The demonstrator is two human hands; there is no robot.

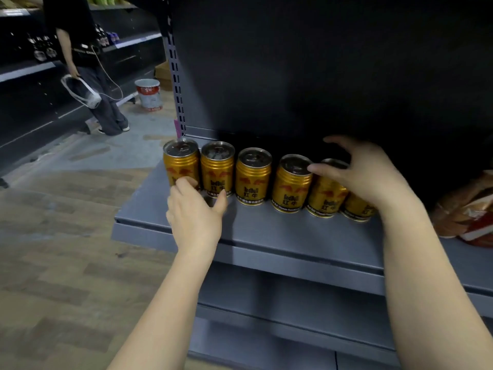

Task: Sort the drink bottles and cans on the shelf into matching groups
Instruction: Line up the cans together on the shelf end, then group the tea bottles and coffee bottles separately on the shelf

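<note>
Several gold drink cans with red bull logos stand upright in a row on the grey metal shelf point(280, 236). The leftmost can point(180, 162) stands at the shelf's left end, with a second can point(217, 168) and a third can point(253, 176) beside it. My left hand point(196, 212) is open, its fingertips touching the fronts of the two leftmost cans. My right hand point(365, 173) hovers open over the right-hand cans, a fingertip on the rim of the fourth can point(290, 182). The fifth can point(326, 194) and the rightmost can point(356, 206) are partly hidden by that hand.
Brown and red packaged goods point(469, 209) lie on the shelf at the right. The space behind the cans is dark. A lower grey shelf point(293, 311) sits beneath. A person in dark clothes point(88, 62) stands in the aisle at the left, near a white and red bucket point(148, 93).
</note>
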